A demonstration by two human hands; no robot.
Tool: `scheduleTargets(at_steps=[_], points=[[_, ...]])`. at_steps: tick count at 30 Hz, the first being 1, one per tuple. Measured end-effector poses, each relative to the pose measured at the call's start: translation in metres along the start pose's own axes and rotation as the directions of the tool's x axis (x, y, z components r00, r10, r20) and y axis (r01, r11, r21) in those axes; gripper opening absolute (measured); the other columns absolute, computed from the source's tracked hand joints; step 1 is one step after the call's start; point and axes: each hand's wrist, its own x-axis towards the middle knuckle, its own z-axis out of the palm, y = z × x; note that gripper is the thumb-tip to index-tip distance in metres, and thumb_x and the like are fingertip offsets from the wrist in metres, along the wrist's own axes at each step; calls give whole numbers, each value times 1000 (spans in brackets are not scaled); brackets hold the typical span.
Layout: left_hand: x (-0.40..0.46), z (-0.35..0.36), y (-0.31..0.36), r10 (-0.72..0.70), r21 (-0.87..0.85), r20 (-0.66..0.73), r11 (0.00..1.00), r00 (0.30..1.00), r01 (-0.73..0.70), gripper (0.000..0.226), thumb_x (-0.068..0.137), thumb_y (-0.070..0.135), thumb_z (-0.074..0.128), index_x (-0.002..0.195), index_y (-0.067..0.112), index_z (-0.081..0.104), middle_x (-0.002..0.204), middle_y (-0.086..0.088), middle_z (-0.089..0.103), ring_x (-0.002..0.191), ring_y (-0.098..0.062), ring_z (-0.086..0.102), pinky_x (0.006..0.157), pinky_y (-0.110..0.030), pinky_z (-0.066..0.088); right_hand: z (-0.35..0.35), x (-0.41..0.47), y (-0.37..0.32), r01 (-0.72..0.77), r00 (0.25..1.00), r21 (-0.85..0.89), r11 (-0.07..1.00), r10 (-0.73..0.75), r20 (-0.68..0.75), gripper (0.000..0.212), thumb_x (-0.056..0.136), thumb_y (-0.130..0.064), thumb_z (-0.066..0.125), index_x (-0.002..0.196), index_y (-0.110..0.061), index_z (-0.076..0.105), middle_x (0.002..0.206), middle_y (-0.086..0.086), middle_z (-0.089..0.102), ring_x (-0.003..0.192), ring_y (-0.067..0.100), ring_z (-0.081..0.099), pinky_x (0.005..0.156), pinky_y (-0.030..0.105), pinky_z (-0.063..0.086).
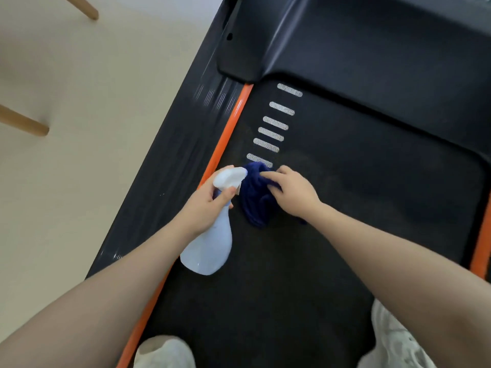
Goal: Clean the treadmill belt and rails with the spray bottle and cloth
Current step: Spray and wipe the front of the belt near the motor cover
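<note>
A black treadmill belt [345, 208] with a row of grey dashes runs under me, edged by an orange strip and a dark left rail [170, 160]. My left hand [202, 208] grips the neck of a pale blue spray bottle [210, 248] with a white nozzle, held over the belt's left edge. My right hand [292, 192] holds a bunched dark blue cloth [256, 200] against the belt, just right of the nozzle. Part of the cloth is hidden under my hand.
The black motor cover [372, 43] rises at the belt's far end. An orange strip [481, 248] marks the right edge. Two wooden furniture legs [26, 123] stand on the beige floor at left. My knees in light trousers [164, 351] kneel on the belt.
</note>
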Motion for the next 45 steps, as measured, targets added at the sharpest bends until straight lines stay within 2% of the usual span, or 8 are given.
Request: scheduleTargets(at_steps=[3, 7, 13, 18, 25, 39, 42, 45], points=[[-3, -3, 3, 35, -16, 103, 999, 994, -33, 46, 97, 22, 51, 138, 35, 36, 108, 10, 56, 86, -5, 60, 67, -1, 43, 4, -14, -12, -75, 977, 160, 984, 104, -186, 37, 95, -15, 45, 129, -26, 54, 115, 5, 54, 105, 30, 51, 88, 41, 40], [-1, -11, 2, 29, -39, 56, 999, 998, -27, 47, 96, 25, 51, 139, 34, 36, 105, 13, 55, 80, -1, 60, 61, 0, 43, -8, -28, -32, -186, 844, -69, 980, 124, -522, 42, 88, -7, 53, 128, -18, 55, 113, 12, 54, 95, 35, 49, 76, 40, 36], [1, -10, 7, 112, -77, -8, 991, 994, -113, 50, 96, 24, 53, 143, 25, 37, 126, 3, 52, 102, -9, 56, 68, -1, 45, -30, -45, -33, -476, 655, -168, 863, 220, -723, 49, 67, 0, 72, 114, -14, 63, 95, 10, 59, 79, 33, 53, 68, 36, 37], [11, -14, 17, 146, -98, -77, 983, 986, -153, 51, 96, 23, 53, 145, 22, 37, 131, 3, 52, 107, -4, 53, 80, -8, 48, 3, -42, -38, -200, 972, -320, 926, 145, -187, 57, 92, -34, 55, 144, -23, 33, 148, 1, 37, 133, 25, 34, 105, 39, 26], [26, -4, 16, 96, -31, -95, 995, 991, -99, 45, 97, 28, 51, 141, 25, 40, 102, 13, 55, 83, -1, 58, 64, -2, 45, 9, -37, 9, -58, 998, -363, 930, 53, -24, 53, 99, -45, 31, 148, -33, 15, 158, -1, 2, 145, 20, -2, 116, 37, -2], [28, -1, 21, -16, -8, -17, 1000, 1000, 16, 50, 99, 27, 45, 145, 29, 26, 119, 3, 46, 99, -9, 52, 94, -26, 42, 16, 1, 11, 4, 961, -353, 936, -101, -258, 63, 85, -4, 54, 142, -24, 37, 144, 19, 34, 124, 39, 36, 94, 52, 34], [28, -2, 17, -15, -24, -16, 1000, 1000, 14, 50, 99, 25, 46, 144, 30, 25, 125, 4, 45, 114, -12, 50, 104, -33, 38, -7, 36, 11, -172, 949, -245, 954, 93, -302, 63, 91, -6, 46, 146, -29, 27, 152, 10, 23, 134, 34, 22, 105, 50, 23], [29, -4, 14, -12, 0, -50, 1000, 999, 12, 46, 100, 25, 44, 143, 28, 27, 119, 8, 48, 96, 4, 59, 89, -18, 42, 4, 30, -3, -130, 962, -209, 969, 72, -265, 63, 92, -8, 46, 146, -33, 25, 155, 4, 19, 140, 30, 17, 110, 48, 14]])
